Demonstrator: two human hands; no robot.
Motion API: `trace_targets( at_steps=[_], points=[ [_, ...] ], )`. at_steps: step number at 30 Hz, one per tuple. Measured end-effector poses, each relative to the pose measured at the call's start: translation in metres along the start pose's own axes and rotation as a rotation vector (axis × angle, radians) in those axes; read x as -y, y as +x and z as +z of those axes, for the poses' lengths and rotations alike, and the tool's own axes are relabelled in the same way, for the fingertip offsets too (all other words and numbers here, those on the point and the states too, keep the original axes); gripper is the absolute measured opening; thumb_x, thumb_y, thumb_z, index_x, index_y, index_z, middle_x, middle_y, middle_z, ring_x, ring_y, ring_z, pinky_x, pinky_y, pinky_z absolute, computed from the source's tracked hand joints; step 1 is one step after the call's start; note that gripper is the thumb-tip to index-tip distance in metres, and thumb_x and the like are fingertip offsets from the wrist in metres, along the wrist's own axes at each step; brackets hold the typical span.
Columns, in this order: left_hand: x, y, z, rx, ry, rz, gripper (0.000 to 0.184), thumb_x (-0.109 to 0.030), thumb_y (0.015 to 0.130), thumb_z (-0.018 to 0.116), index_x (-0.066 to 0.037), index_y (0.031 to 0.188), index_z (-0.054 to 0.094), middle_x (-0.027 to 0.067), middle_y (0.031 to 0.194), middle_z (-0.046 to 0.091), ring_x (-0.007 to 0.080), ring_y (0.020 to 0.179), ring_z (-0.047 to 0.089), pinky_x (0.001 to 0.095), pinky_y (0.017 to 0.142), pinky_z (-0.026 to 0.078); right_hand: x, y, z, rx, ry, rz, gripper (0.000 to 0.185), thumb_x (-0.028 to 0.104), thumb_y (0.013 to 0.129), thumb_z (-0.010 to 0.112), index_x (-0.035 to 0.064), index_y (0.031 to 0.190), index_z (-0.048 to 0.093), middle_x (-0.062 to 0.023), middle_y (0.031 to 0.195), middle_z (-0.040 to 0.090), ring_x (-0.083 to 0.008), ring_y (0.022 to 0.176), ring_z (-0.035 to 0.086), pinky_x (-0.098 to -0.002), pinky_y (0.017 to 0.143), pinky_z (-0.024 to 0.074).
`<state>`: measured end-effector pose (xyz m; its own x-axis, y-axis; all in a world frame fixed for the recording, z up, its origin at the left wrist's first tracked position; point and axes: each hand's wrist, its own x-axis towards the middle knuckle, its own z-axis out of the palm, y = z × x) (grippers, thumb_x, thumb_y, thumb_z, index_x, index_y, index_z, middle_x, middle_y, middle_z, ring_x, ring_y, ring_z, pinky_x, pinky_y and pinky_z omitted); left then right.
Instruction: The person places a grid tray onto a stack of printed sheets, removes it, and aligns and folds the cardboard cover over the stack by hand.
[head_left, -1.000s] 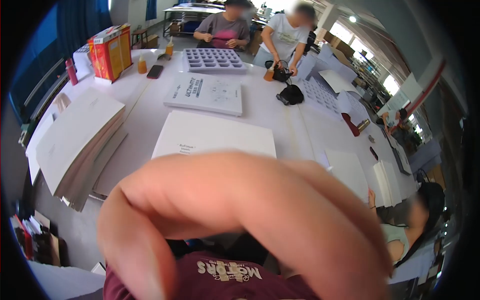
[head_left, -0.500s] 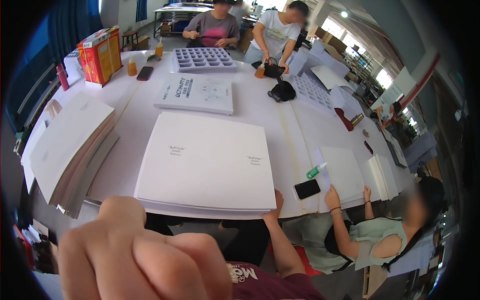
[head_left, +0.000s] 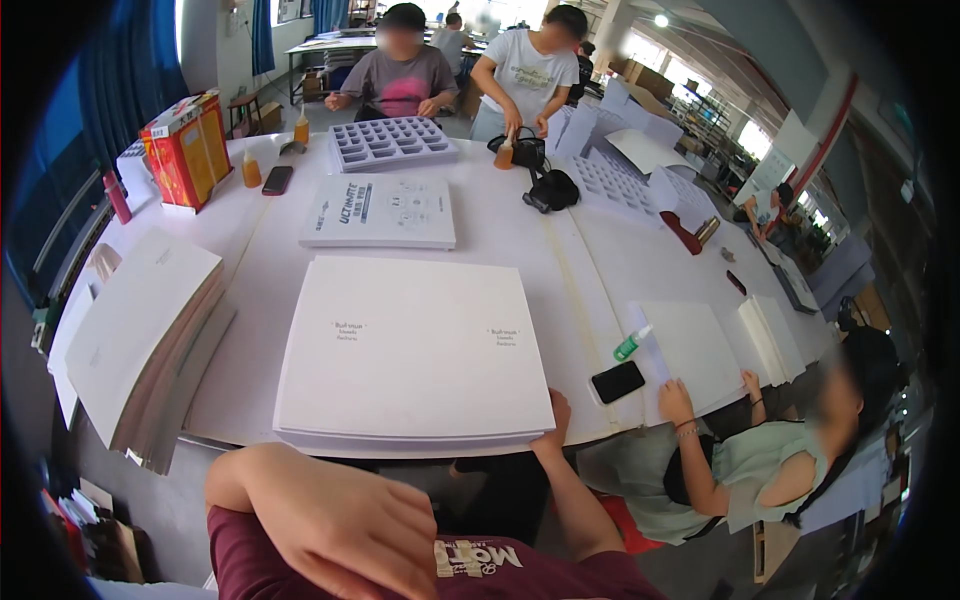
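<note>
A stack of white printed sheets point(head_left: 415, 380) lies at the table's near edge, with small dark print at two places on top. My right hand point(head_left: 553, 422) is at its lower right corner, fingers against the side and partly hidden by the stack. It seems to grip that corner. Close to the camera, in front of my chest, is my left hand point(head_left: 340, 520). Its back faces up and the fingers bend down and together. Their tips are hidden, so whether anything is in them does not show.
A bent pile of sheets point(head_left: 140, 340) overhangs the left edge. Beyond my stack are a printed box point(head_left: 380, 212) and a compartment tray point(head_left: 390, 143). A phone point(head_left: 617, 382) and green bottle point(head_left: 632, 343) lie right, near a seated co-worker point(head_left: 740, 460). Two people work opposite.
My left hand has drawn back from the camera toward my chest. The view has tilted up slightly. My right hand stays at the stack's corner.
</note>
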<state>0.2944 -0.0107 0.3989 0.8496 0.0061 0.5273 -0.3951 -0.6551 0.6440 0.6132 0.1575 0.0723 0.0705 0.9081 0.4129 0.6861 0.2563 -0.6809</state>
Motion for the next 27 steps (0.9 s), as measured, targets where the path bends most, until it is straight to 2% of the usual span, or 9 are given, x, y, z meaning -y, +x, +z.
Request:
trace_targets(
  at_steps=[2,3,7,13,16,18,20,23,27],
  points=[
    [0.002,-0.010,-0.005,-0.047,-0.059,-0.096,0.035,-0.015,0.097,0.058,0.007,0.125,0.057,0.0147,0.113,0.064,0.0282,0.095,0.060,0.0395,0.084,0.042,-0.001,0.000,0.002,-0.011,-0.015,0.005,0.036,0.026,0.094,0.047,-0.0041,0.096,0.066,-0.0246,0.094,0.065,-0.0428,0.091,0.058,-0.0508,0.083,0.0442],
    [0.001,-0.014,-0.006,-0.088,-0.044,-0.112,0.034,-0.015,0.095,0.061,0.006,0.121,0.060,0.0149,0.111,0.066,0.0280,0.090,0.060,0.0401,0.082,0.044,-0.003,0.000,0.002,-0.001,-0.027,0.005,0.036,0.026,0.094,0.047,-0.0039,0.097,0.066,-0.0244,0.094,0.065,-0.0426,0.092,0.058,-0.0508,0.083,0.0441],
    [0.005,-0.031,-0.009,-0.191,-0.140,-0.118,0.032,-0.012,0.095,0.061,0.005,0.122,0.060,0.0168,0.111,0.064,0.0296,0.092,0.060,0.0375,0.082,0.044,-0.007,-0.002,0.004,0.002,-0.037,0.024,0.032,0.025,0.094,0.047,-0.0022,0.100,0.065,-0.0218,0.099,0.065,-0.0401,0.095,0.057,-0.0492,0.085,0.0436],
    [0.011,-0.046,-0.010,-0.374,-0.164,-0.159,0.026,-0.008,0.091,0.063,0.008,0.112,0.064,0.0196,0.106,0.067,0.0300,0.092,0.062,0.0365,0.083,0.047,0.006,-0.006,-0.007,0.015,-0.205,-0.155,0.025,0.021,0.094,0.048,0.0008,0.101,0.062,-0.0164,0.105,0.062,-0.0355,0.099,0.055,-0.0454,0.086,0.0426],
    [0.010,-0.063,-0.002,-0.698,-0.123,-0.268,0.020,-0.008,0.093,0.061,0.008,0.104,0.066,0.0185,0.099,0.069,0.0269,0.088,0.063,0.0359,0.082,0.048,-0.006,-0.005,0.000,-0.002,-0.211,-0.132,0.022,0.019,0.093,0.051,0.0014,0.101,0.061,-0.0154,0.105,0.062,-0.0351,0.098,0.056,-0.0452,0.086,0.0428],
    [0.017,-0.087,0.000,-1.028,-0.058,-0.353,0.018,-0.009,0.095,0.057,0.006,0.100,0.066,0.0146,0.091,0.069,0.0235,0.082,0.063,0.0352,0.081,0.049,-0.008,-0.005,0.002,0.034,-0.167,-0.069,0.020,0.018,0.091,0.054,0.0016,0.101,0.060,-0.0151,0.104,0.062,-0.0351,0.098,0.056,-0.0454,0.085,0.0428],
    [0.033,-0.125,-0.007,-1.313,0.100,-0.451,0.021,-0.019,0.097,0.059,0.000,0.103,0.065,0.0100,0.088,0.066,0.0198,0.083,0.061,0.0333,0.077,0.048,-0.005,-0.003,-0.001,0.050,-0.160,-0.072,0.019,0.017,0.089,0.056,0.0020,0.101,0.060,-0.0148,0.104,0.062,-0.0349,0.098,0.056,-0.0454,0.084,0.0428],
    [0.056,-0.193,-0.011,-1.684,0.257,-0.635,0.022,-0.020,0.096,0.060,-0.001,0.106,0.064,0.0062,0.090,0.066,0.0146,0.084,0.060,0.0297,0.077,0.047,-0.001,-0.005,-0.004,0.037,-0.204,-0.154,0.020,0.016,0.086,0.060,0.0023,0.100,0.059,-0.0145,0.105,0.062,-0.0345,0.098,0.056,-0.0453,0.083,0.0427],
    [0.087,-0.293,0.021,-1.790,0.272,-0.952,0.022,-0.018,0.096,0.059,-0.003,0.111,0.063,0.0054,0.097,0.066,0.0115,0.087,0.059,0.0281,0.078,0.047,-0.005,-0.006,-0.004,0.039,-0.202,-0.201,0.025,0.017,0.081,0.063,0.0024,0.100,0.059,-0.0140,0.108,0.060,-0.0338,0.100,0.056,-0.0454,0.083,0.0422]
  ],
)
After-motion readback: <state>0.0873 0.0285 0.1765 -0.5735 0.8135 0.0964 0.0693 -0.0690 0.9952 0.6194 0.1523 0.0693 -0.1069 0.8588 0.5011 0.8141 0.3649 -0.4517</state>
